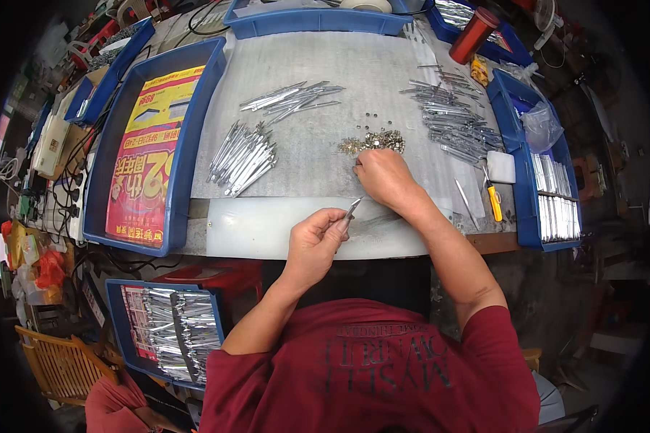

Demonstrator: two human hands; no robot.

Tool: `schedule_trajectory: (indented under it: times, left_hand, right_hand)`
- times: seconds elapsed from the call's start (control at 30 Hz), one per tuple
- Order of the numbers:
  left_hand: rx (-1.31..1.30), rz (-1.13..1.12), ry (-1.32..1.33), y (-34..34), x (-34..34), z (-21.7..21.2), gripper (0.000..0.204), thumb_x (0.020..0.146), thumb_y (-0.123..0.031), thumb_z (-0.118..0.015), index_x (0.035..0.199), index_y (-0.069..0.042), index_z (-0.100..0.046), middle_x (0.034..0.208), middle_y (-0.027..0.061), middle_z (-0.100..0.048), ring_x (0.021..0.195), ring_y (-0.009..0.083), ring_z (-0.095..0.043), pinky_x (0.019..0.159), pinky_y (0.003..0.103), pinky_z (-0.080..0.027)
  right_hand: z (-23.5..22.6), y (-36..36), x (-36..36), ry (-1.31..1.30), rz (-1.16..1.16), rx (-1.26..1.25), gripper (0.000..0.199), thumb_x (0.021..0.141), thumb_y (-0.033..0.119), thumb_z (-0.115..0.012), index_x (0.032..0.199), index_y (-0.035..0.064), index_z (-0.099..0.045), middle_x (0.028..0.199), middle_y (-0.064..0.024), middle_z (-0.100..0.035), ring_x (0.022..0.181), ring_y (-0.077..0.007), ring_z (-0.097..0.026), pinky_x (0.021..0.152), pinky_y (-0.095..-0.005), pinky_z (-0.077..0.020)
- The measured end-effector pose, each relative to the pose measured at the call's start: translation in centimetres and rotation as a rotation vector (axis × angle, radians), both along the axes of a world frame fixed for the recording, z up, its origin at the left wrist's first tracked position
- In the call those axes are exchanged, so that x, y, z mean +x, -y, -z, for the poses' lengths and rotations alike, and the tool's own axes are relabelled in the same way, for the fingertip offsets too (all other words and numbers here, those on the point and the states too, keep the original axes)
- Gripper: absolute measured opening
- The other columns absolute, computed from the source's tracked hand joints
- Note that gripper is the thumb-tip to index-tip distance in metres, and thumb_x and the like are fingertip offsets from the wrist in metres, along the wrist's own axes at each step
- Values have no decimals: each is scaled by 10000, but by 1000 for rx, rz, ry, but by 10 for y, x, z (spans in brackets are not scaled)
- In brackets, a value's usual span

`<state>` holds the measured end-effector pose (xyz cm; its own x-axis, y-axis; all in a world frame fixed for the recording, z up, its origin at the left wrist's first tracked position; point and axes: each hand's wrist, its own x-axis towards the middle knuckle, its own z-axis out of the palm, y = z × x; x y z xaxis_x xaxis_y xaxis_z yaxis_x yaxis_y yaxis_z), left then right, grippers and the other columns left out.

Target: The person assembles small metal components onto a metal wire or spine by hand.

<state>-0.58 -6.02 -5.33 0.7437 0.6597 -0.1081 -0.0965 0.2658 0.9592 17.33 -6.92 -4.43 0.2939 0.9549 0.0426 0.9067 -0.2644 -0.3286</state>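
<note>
The tabletop (383,79) is fenced by blue trays: one long tray (115,166) at nine o'clock holding a printed sheet, one (516,155) at three o'clock, a third (310,23) at twelve. Open mat lies at the middle between three heaps of metal strips (244,155), at ten, eleven and two o'clock. A red spool (474,35) stands at one o'clock. The right hand (381,177) rests fingers down beside one pile of small metal bits (374,141), its grip hidden. The left hand (316,242), at six o'clock, pinches one metal strip (352,210) between closed fingers.
</note>
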Motion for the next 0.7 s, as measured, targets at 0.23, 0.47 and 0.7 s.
schedule_trajectory:
  times: [0.23, 0.47, 0.7]
  left_hand:
    - [44, -16, 14, 0, 3, 2, 151, 840, -84, -516, 942, 22, -549, 663, 7, -526, 527, 20, -399, 458, 149, -312]
    - [7, -49, 20, -3, 2, 2, 137, 843, -72, -504, 929, 29, -539, 663, 13, -519, 519, 34, -406, 460, 165, -338]
    - [15, -62, 62, -5, 7, 3, 142, 844, -70, -502, 936, 33, -533, 661, 14, -514, 512, 36, -406, 453, 166, -334]
  right_hand:
    - [-15, -13, -4, 37, 17, -146, 136, 636, 54, -507, 637, -41, -605, 642, -245, -569, 635, -365, -590, 590, -422, -477]
    - [-7, -3, 5, -80, 27, -32, 161, 630, 64, -495, 658, -61, -591, 678, -255, -567, 678, -378, -579, 631, -416, -464]
    - [-22, 35, -6, -660, 137, 171, 212, 721, 153, -524, 770, -47, -574, 641, -144, -586, 588, -189, -561, 552, -301, -428]
